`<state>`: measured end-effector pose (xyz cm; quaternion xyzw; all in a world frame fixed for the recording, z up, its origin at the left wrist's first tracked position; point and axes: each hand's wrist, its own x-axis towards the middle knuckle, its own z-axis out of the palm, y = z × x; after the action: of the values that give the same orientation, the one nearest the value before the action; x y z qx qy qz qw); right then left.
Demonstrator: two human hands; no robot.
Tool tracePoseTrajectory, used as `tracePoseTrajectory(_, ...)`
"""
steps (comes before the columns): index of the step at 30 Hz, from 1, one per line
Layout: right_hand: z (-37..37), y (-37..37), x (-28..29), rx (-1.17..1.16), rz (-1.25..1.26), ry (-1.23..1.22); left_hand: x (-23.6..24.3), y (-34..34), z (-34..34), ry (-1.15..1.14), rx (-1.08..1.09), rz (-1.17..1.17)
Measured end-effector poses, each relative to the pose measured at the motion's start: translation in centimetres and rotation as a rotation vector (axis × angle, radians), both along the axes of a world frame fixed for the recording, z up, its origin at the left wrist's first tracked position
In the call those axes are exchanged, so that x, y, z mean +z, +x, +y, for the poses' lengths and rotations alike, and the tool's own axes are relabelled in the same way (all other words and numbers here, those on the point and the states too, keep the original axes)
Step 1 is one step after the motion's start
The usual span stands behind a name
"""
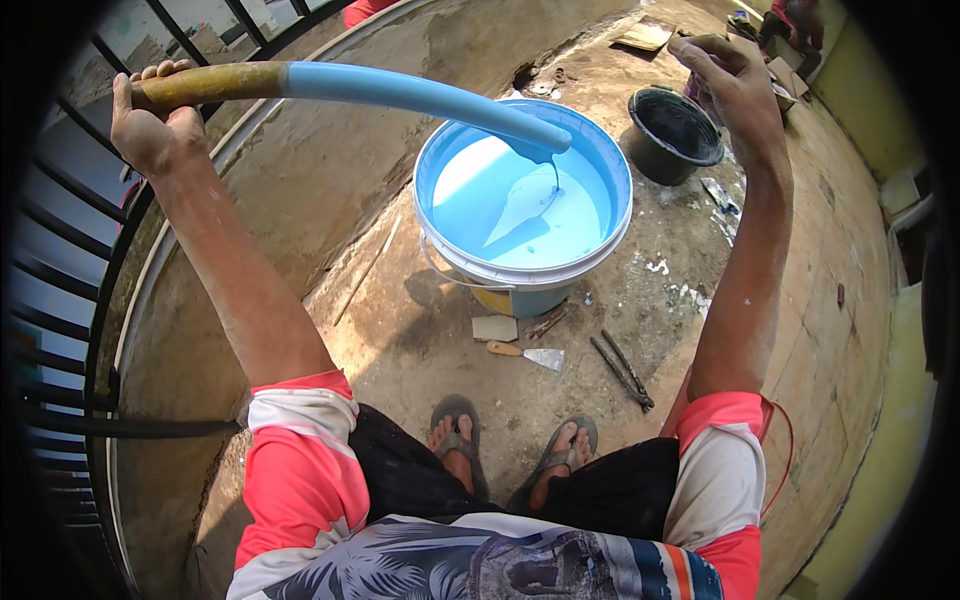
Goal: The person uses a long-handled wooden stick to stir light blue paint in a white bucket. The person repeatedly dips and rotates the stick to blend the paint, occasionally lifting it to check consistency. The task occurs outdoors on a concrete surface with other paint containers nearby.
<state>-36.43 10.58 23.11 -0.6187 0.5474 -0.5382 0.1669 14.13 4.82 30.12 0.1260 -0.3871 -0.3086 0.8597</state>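
My left hand, raised at the upper left, is closed round the bare brown end of a thick stick. Blue paint coats the rest of the stick. Its far end hangs over a large bucket of light blue paint, and paint drips from it into the pool. The white-rimmed bucket stands on the ground with its wire handle down. At the upper right my right hand is lifted near a black bucket, its fingers loosely bent and apart. Nothing shows in its grasp.
A black bucket stands right of the paint. Near my feet lie a putty knife, pincers and a flat grey piece. Black railings run along the left. Another person is at the far right.
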Motion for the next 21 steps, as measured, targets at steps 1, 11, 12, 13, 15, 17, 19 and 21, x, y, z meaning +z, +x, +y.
tracePoseTrajectory(1,-0.01,0.09,0.04,-0.009,0.003,0.014,0.04,0.15,0.07,-0.002,0.004,-0.004)
tracePoseTrajectory(11,0.55,-0.07,0.58,-0.031,0.007,0.017,0.36,-0.03,0.07,-0.015,0.011,0.017)
tracePoseTrajectory(12,0.52,0.04,0.54,-0.040,0.007,0.014,0.36,0.06,0.10,-0.016,0.011,0.017)
tracePoseTrajectory(13,0.41,0.04,0.46,-0.039,0.012,0.020,0.33,0.16,0.11,-0.017,0.011,0.017)
tracePoseTrajectory(15,0.59,-0.24,0.56,-0.044,0.025,0.026,0.44,0.30,0.03,-0.026,-0.003,0.014)
tracePoseTrajectory(17,0.74,-0.09,0.57,-0.033,0.018,0.014,0.47,0.66,-0.09,-0.032,-0.024,0.006)
tracePoseTrajectory(19,0.67,0.02,0.53,-0.028,0.015,0.008,0.33,0.76,-0.16,-0.030,-0.019,0.009)
tracePoseTrajectory(21,0.49,-0.02,0.49,-0.031,0.016,0.007,0.31,0.86,-0.14,-0.028,-0.017,0.009)
